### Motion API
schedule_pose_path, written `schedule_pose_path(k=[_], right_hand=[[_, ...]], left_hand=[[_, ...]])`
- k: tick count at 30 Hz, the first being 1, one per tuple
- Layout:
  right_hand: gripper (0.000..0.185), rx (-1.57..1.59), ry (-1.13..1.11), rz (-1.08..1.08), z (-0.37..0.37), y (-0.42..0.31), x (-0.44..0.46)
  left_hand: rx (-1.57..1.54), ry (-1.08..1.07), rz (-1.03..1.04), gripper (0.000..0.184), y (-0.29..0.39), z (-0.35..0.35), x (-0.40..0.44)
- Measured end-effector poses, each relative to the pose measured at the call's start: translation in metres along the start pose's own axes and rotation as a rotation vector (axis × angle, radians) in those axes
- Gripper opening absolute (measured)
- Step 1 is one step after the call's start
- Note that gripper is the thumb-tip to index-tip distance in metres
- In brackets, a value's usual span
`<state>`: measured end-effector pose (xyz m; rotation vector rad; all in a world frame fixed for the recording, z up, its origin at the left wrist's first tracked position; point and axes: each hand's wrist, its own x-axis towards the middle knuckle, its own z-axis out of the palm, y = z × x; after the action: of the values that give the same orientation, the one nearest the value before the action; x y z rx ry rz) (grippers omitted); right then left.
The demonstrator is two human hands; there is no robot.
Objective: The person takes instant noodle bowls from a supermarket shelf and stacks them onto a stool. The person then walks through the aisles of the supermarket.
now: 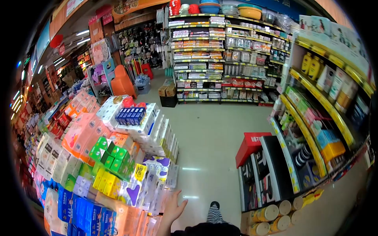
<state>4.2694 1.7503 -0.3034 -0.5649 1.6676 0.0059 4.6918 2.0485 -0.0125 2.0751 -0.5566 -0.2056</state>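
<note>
My left hand (173, 207) is low in the head view with its fingers spread, holding nothing. It is beside the right edge of a large stack of packaged goods; whether it touches them I cannot tell. Nearest to it are white-and-purple wrapped packs (136, 192) and orange packs (128, 218). Yellow boxes (106, 183) and green boxes (117, 157) lie on top of the stack, with blue packs (86, 212) at the lower left. My right hand is out of view.
A store aisle floor (204, 137) runs ahead to tall shelves (199, 55) of small goods. On the right stand shelves with bottles (311, 65), a red-topped low rack (249, 149) and yellow cans (267, 213). An orange stool (123, 82) stands farther back on the left.
</note>
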Motion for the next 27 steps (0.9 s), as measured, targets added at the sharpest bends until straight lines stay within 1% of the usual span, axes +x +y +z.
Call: schedule_pose_path(k=[1, 3, 4, 5, 6, 7, 8, 9, 10, 11, 12, 13, 14, 15, 16, 18, 19, 20, 22, 23, 24, 26, 27], right_hand=[[0.023, -0.082, -0.042, -0.044, 0.025, -0.037, 0.021], [0.02, -0.304, -0.158, -0.212, 0.084, -0.121, 0.082], [0.018, -0.366, -0.222, -0.312, 0.119, -0.168, 0.108], [0.017, -0.358, -0.296, -0.412, 0.163, -0.221, 0.126], [0.013, -0.307, -0.375, -0.487, 0.218, -0.291, 0.024], [0.014, -0.261, -0.436, -0.529, 0.273, -0.343, 0.034], [0.016, -0.405, -0.514, -0.614, 0.317, -0.39, -0.014], [0.021, -0.411, -0.554, -0.85, 0.361, -0.421, -0.041], [0.022, -0.397, -0.675, -0.85, 0.4, -0.454, -0.064], [0.024, -0.433, -0.694, -0.926, 0.438, -0.481, -0.094], [0.028, -0.464, -0.717, -1.007, 0.468, -0.499, -0.122], [0.028, -0.462, -0.726, -1.015, 0.49, -0.51, -0.139], [0.028, -0.414, -0.791, -0.954, 0.513, -0.52, -0.154], [0.027, -0.368, -0.859, -0.89, 0.536, -0.533, -0.165], [0.027, -0.367, -0.878, -0.898, 0.554, -0.543, -0.172], [0.027, -0.427, -0.985, -0.806, 0.581, -0.551, -0.165], [0.028, -0.524, -0.921, -0.851, 0.592, -0.559, -0.161], [0.029, -0.622, -0.854, -0.894, 0.6, -0.57, -0.153], [0.027, -0.499, -0.716, -0.85, 0.607, -0.599, -0.142], [0.028, -0.264, -0.726, -0.755, 0.608, -0.613, -0.137], [0.029, -0.032, -0.739, -0.663, 0.616, -0.632, -0.13], [0.03, 0.301, -0.687, -0.575, 0.63, -0.665, -0.107], [0.029, 0.367, -0.645, -0.57, 0.639, -0.678, -0.101]], left_hand=[[-0.005, 0.006, -0.016, 0.054, 0.007, 0.004, 0.024], [0.093, 0.068, -0.001, 0.053, 0.021, 0.002, 0.071], [0.095, 0.063, -0.024, 0.053, 0.028, 0.001, 0.089], [0.09, 0.138, 0.005, 0.053, 0.035, 0.0, 0.113], [0.082, 0.214, 0.032, 0.052, 0.039, 0.0, 0.136], [0.128, 0.261, 0.035, 0.053, 0.04, 0.0, 0.155], [0.12, 0.265, 0.01, 0.053, 0.037, 0.002, 0.168], [0.095, 0.275, -0.047, 0.053, 0.033, 0.005, 0.183], [0.072, 0.286, -0.095, 0.053, 0.027, 0.006, 0.201], [0.032, 0.279, -0.105, 0.061, 0.013, 0.011, 0.216], [0.032, 0.286, -0.103, 0.061, 0.005, 0.016, 0.234], [-0.037, 0.313, -0.199, 0.065, -0.002, 0.017, 0.253], [-0.106, 0.342, -0.292, 0.07, -0.013, 0.019, 0.272], [-0.083, 0.364, -0.222, 0.077, -0.026, 0.018, 0.295], [-0.076, 0.381, -0.214, 0.077, -0.039, 0.013, 0.32], [-0.164, 0.381, -0.249, 0.078, -0.046, -0.002, 0.364], [-0.137, 0.411, -0.213, 0.069, -0.058, -0.012, 0.389], [-0.128, 0.427, -0.222, 0.069, -0.058, -0.026, 0.411], [-0.017, 0.343, -0.243, 0.056, -0.047, -0.06, 0.463], [0.027, 0.39, -0.155, 0.05, -0.049, -0.071, 0.489], [-0.001, 0.393, -0.164, 0.052, -0.055, -0.08, 0.517], [0.079, 0.403, -0.172, 0.051, -0.067, -0.088, 0.572], [0.172, 0.36, -0.166, 0.051, -0.058, -0.094, 0.597]])
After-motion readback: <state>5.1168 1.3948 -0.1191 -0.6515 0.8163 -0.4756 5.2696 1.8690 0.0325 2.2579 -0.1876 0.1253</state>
